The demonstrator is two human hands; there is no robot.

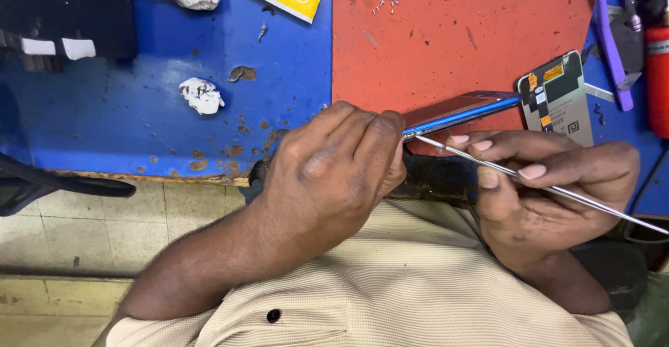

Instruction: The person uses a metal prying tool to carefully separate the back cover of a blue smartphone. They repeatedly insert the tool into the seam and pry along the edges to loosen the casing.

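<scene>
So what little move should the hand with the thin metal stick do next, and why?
Probably slide the thin metal tool a little further along the edge of the blue phone. The right hand holds the tool with its tip right at the phone's edge, close to the left hand, which grips the phone on its side. The seam does not look parted further along yet.

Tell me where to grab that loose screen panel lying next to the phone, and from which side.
Grip the screen panel by its two long edges near the middle, coming from above. It lies flat, back up, on the red mat, tilted slightly. Its lower left corner sits close under the blue phone held edge-up by the left hand, so the upper right end looks freer.
</scene>
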